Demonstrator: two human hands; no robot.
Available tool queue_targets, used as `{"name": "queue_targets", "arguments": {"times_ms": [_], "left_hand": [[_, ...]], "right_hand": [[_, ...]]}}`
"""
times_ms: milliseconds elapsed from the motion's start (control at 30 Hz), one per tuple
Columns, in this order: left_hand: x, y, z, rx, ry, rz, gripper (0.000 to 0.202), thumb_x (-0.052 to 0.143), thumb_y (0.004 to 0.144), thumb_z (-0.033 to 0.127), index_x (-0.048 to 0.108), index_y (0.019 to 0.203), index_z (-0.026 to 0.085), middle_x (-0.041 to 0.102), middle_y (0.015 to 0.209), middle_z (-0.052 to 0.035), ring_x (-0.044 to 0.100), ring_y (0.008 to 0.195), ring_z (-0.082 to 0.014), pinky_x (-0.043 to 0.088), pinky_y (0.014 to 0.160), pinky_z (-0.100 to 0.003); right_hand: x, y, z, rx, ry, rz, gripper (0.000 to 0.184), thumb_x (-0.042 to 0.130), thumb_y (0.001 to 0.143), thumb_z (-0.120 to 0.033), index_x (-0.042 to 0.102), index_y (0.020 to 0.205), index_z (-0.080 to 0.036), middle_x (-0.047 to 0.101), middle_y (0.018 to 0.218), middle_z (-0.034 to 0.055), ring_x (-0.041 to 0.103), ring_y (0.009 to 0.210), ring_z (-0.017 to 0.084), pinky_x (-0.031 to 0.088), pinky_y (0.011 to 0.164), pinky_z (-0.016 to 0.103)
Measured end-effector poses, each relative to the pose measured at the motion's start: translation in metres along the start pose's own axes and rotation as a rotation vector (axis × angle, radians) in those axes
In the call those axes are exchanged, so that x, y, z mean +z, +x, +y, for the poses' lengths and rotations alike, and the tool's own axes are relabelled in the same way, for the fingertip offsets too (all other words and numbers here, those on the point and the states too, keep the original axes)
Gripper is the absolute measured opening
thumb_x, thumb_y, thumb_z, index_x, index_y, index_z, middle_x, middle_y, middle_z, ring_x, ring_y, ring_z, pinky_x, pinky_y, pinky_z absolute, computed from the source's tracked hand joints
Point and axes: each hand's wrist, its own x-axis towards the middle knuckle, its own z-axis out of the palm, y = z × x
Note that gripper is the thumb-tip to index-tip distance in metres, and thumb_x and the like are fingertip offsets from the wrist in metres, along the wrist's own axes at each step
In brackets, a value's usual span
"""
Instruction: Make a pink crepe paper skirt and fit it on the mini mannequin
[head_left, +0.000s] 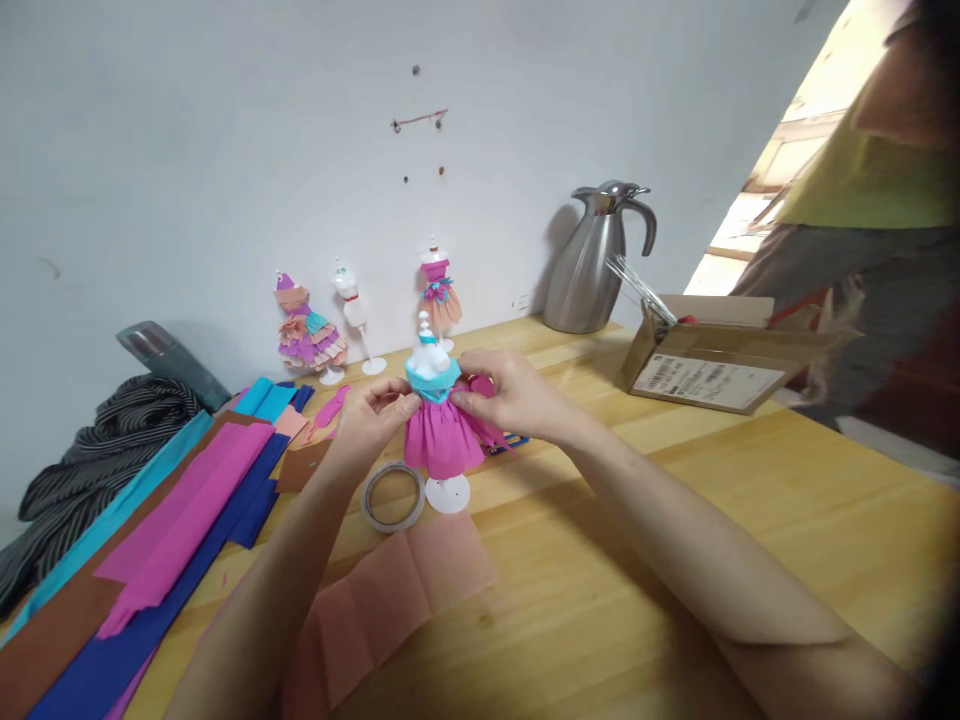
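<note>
A small white dress form (pixel 430 358) stands upright on its round base, dressed in a turquoise paper top (pixel 433 378) and a gathered magenta paper skirt (pixel 442 440). My left hand (pixel 377 412) pinches the dress at the waist from the left. From the right, my right hand (pixel 504 395) grips the same dress at its top and waist, fingers closed. Beside the base lies a roll of tape (pixel 366 497). A salmon paper strip (pixel 409 580) lies creased in front. Some magenta paper and a blue item, partly hidden, are behind my right hand.
Long crepe paper sheets (pixel 202 470) lie at the left beside a striped dark cloth (pixel 105 450). Several other dress forms, including one in a ruffled dress (pixel 307 335), stand by the wall. A steel jug (pixel 589 270) and an open cardboard box (pixel 705 365) are right; a person (pixel 862 210) stands beyond.
</note>
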Motion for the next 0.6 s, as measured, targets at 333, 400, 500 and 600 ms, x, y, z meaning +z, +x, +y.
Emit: {"name": "queue_targets", "arguments": {"times_ms": [333,400,500,600], "left_hand": [[0.004,-0.010,0.010,0.052,0.230,-0.060,0.041,0.075,0.071,0.034,0.065,0.107,0.017,0.069,0.111,-0.0079,0.059,0.109,-0.0274,0.042,0.101,-0.041],[0.010,-0.010,0.008,0.015,0.230,0.001,0.048,0.078,0.068,0.033,0.062,0.110,0.017,0.068,0.115,-0.0087,0.059,0.111,-0.0284,0.043,0.101,-0.042],[0.015,-0.010,0.006,-0.015,0.159,-0.003,0.046,0.077,0.069,0.032,0.061,0.110,0.017,0.067,0.114,-0.0093,0.060,0.110,-0.0284,0.044,0.100,-0.042],[0.013,-0.009,0.006,-0.030,0.051,-0.065,0.048,0.075,0.070,0.029,0.060,0.113,0.016,0.067,0.113,-0.0094,0.060,0.110,-0.0276,0.044,0.101,-0.041]], "right_hand": [[0.009,-0.003,-0.012,0.097,-0.059,0.044,0.007,0.056,0.075,-0.021,0.056,0.068,-0.017,0.054,0.063,-0.0018,0.047,0.062,0.013,0.031,0.060,0.026],[0.011,-0.003,-0.015,0.112,-0.046,0.046,0.007,0.057,0.075,-0.020,0.059,0.069,-0.017,0.056,0.065,-0.0012,0.048,0.063,0.014,0.032,0.061,0.026],[0.011,-0.004,-0.019,0.094,-0.018,0.031,0.008,0.057,0.076,-0.018,0.064,0.075,-0.015,0.060,0.069,0.0011,0.051,0.066,0.015,0.034,0.063,0.027],[0.007,-0.005,-0.018,0.065,0.016,-0.017,0.011,0.056,0.078,-0.017,0.066,0.078,-0.015,0.062,0.069,0.0018,0.052,0.066,0.015,0.035,0.063,0.028]]}}
